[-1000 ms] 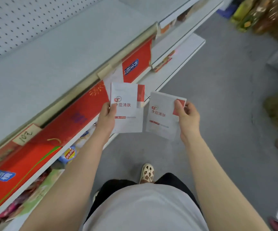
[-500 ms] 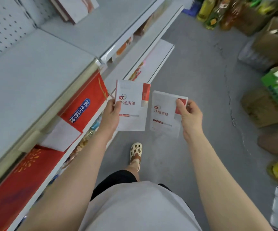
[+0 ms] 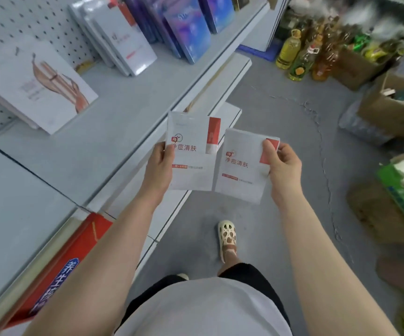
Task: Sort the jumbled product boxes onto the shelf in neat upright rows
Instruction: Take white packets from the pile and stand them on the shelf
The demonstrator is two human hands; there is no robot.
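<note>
**Counts in the aisle**

Two flat white product boxes with red corner panels are held up, one [image 3: 192,151] beside the other [image 3: 241,166]. Three yellow plastic oil bottles [image 3: 288,48] stand on the floor. One cream perforated clog [image 3: 227,236] shows fully.

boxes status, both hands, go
Left hand grips one white box; right hand pinches its twin. Both held off the shelf, none placed. Matching white boxes upright ahead, path open.
</note>
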